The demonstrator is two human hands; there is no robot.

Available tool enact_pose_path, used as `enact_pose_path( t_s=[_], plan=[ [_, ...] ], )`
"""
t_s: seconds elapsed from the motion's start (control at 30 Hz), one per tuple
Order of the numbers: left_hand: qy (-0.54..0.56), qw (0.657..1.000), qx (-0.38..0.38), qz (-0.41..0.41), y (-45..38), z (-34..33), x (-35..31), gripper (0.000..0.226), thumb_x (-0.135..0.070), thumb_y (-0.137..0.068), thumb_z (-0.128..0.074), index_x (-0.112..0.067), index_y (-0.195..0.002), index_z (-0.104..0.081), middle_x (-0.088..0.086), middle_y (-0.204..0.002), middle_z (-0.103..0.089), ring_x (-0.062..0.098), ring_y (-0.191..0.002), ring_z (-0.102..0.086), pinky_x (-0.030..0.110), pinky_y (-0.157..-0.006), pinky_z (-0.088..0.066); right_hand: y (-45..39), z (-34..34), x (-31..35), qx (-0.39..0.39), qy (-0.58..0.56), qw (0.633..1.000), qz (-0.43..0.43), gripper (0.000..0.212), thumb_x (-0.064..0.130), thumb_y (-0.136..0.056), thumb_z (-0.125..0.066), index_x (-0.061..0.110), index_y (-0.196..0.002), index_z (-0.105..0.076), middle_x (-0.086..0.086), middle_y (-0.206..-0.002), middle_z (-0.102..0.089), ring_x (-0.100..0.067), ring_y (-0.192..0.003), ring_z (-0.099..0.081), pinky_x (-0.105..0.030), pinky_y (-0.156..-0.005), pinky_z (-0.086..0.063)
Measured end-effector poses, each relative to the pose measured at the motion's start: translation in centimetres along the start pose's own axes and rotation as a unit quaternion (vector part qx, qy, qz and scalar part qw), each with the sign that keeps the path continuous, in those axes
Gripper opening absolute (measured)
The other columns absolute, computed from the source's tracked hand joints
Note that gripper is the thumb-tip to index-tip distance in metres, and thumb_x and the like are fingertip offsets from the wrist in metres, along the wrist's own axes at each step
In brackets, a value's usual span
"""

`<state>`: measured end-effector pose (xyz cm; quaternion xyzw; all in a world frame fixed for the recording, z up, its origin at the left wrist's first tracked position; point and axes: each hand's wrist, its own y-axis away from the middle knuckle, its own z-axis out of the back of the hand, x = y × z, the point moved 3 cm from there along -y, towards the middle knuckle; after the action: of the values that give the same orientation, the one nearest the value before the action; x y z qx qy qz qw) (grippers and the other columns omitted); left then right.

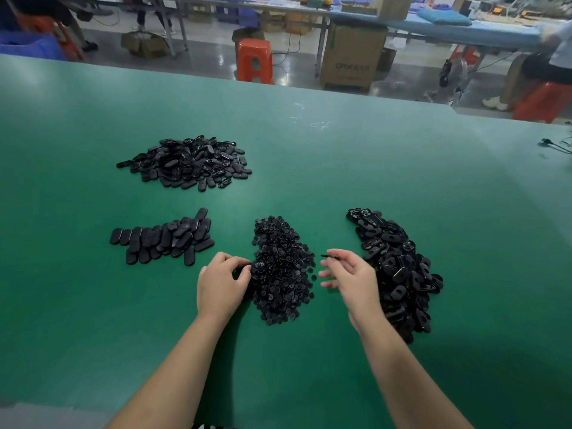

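Disc pick-up: left hand point(221, 283) curls into the disc pile point(281, 274), grasp unclear. Right hand point(349, 274) pinches a black part point(329, 257). Next, likely join them.

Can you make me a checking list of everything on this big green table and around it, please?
surface: green table, with faint white marks far out.
job's things: heap of small round black pieces between the hands; heap of black oval shells on the right; tidy row of ovals on the left; far pile behind it.
clutter: nothing seen.
grippers: left hand, fingers curled at the round heap's edge, hold unclear; right hand pinches a thin black piece.
cables: dark cable at the table's right edge.
surroundings: orange stool, cardboard box, floor fan.
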<state>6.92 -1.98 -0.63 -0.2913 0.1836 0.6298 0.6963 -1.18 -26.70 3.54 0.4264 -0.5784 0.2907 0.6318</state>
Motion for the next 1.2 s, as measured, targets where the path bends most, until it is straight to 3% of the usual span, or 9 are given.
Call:
enact_pose_path(
  t_s=[0.17, 0.27, 0.37, 0.43, 0.57, 0.7, 0.83, 1.07, 1.2],
  plan=[
    [-0.005, 1.000, -0.008, -0.011, -0.1, -0.1, 0.2, 0.009, -0.032, -0.095, -0.066, -0.030, -0.095, -0.075, -0.021, -0.087, -0.054, -0.004, -0.073, -0.049, 0.028, -0.083, -0.035, 1.4, -0.6, -2.9, -0.063, 0.058, 0.995, 0.046, 0.014, 0.013, -0.100, -0.061, 0.023, -0.108, -0.067, 0.006, -0.088, -0.075, -0.014, -0.078, -0.074, -0.035, -0.077, -0.062],
    [-0.009, 1.000, -0.016, -0.020, -0.1, -0.1, 0.1, 0.011, -0.031, -0.096, -0.065, -0.027, -0.096, -0.075, -0.018, -0.088, -0.056, 0.003, -0.076, -0.051, 0.028, -0.082, -0.034, 2.0, -0.9, -3.7, -0.076, 0.108, 0.988, 0.084, 0.024, 0.010, -0.103, -0.055, 0.031, -0.111, -0.065, 0.018, -0.089, -0.073, -0.010, -0.079, -0.074, -0.027, -0.079, -0.061],
    [-0.020, 0.999, -0.021, -0.025, -0.1, -0.2, 0.1, 0.014, -0.029, -0.098, -0.062, -0.024, -0.097, -0.076, -0.015, -0.088, -0.057, 0.006, -0.078, -0.053, 0.029, -0.082, -0.035, 2.3, -1.0, -3.9, -0.075, 0.129, 0.982, 0.117, 0.032, 0.011, -0.102, -0.056, 0.030, -0.128, -0.058, 0.013, -0.087, -0.074, -0.005, -0.081, -0.073, -0.016, -0.079, -0.056],
    [-0.031, 0.999, -0.025, -0.029, -0.1, -0.3, 0.1, 0.015, -0.028, -0.099, -0.061, -0.022, -0.097, -0.076, -0.014, -0.087, -0.057, 0.007, -0.077, -0.054, 0.030, -0.081, -0.037, 2.2, -0.9, -4.0, -0.077, 0.134, 0.982, 0.108, 0.035, 0.011, -0.102, -0.056, 0.028, -0.133, -0.057, 0.013, -0.088, -0.074, -0.003, -0.083, -0.073, -0.018, -0.083, -0.057],
    [-0.053, 0.998, -0.036, -0.030, -0.1, -0.4, -0.2, 0.017, -0.026, -0.100, -0.060, -0.019, -0.095, -0.075, -0.010, -0.088, -0.059, 0.013, -0.076, -0.057, 0.032, -0.079, -0.039, 1.8, -0.9, -4.0, -0.079, 0.125, 0.984, 0.094, 0.015, 0.012, -0.103, -0.055, 0.022, -0.108, -0.065, 0.015, -0.085, -0.075, -0.008, -0.078, -0.074, -0.032, -0.079, -0.062],
    [-0.048, 0.998, -0.028, -0.022, -0.1, -0.3, -0.3, 0.018, -0.025, -0.100, -0.058, -0.017, -0.095, -0.073, -0.007, -0.091, -0.059, 0.015, -0.075, -0.058, 0.033, -0.078, -0.040, 1.9, -1.0, -3.8, -0.081, 0.106, 0.986, 0.100, 0.013, 0.014, -0.104, -0.053, 0.024, -0.100, -0.060, 0.006, -0.093, -0.075, -0.012, -0.071, -0.074, -0.027, -0.066, -0.061],
    [0.017, 0.999, -0.021, -0.029, 0.2, 0.2, -0.9, 0.014, -0.026, -0.101, -0.058, -0.019, -0.097, -0.070, -0.007, -0.093, -0.059, 0.008, -0.073, -0.056, 0.029, -0.064, -0.043, 1.9, -1.1, -3.8, -0.084, 0.102, 0.987, 0.093, 0.013, 0.014, -0.104, -0.053, 0.024, -0.100, -0.059, 0.006, -0.086, -0.074, -0.012, -0.062, -0.069, -0.025, -0.058, -0.058],
    [0.146, 0.988, -0.041, -0.003, 0.6, 1.1, -3.8, 0.013, -0.022, -0.101, -0.059, -0.027, -0.093, -0.068, -0.014, -0.077, -0.067, 0.001, -0.067, -0.058, 0.016, -0.059, -0.039, 1.9, -0.9, -3.9, -0.076, 0.110, 0.987, 0.085, 0.025, 0.015, -0.102, -0.055, 0.039, -0.097, -0.059, 0.005, -0.082, -0.072, -0.009, -0.062, -0.065, -0.031, -0.059, -0.059],
    [0.335, 0.939, 0.031, 0.074, 0.1, 0.2, -7.1, 0.017, -0.017, -0.096, -0.066, -0.029, -0.087, -0.074, -0.012, -0.063, -0.064, 0.008, -0.055, -0.053, 0.022, -0.056, -0.044, 1.8, -1.1, -3.8, -0.071, 0.104, 0.988, 0.084, 0.027, 0.014, -0.101, -0.056, 0.040, -0.095, -0.059, 0.005, -0.081, -0.072, -0.007, -0.063, -0.066, -0.024, -0.058, -0.055]
  ],
)
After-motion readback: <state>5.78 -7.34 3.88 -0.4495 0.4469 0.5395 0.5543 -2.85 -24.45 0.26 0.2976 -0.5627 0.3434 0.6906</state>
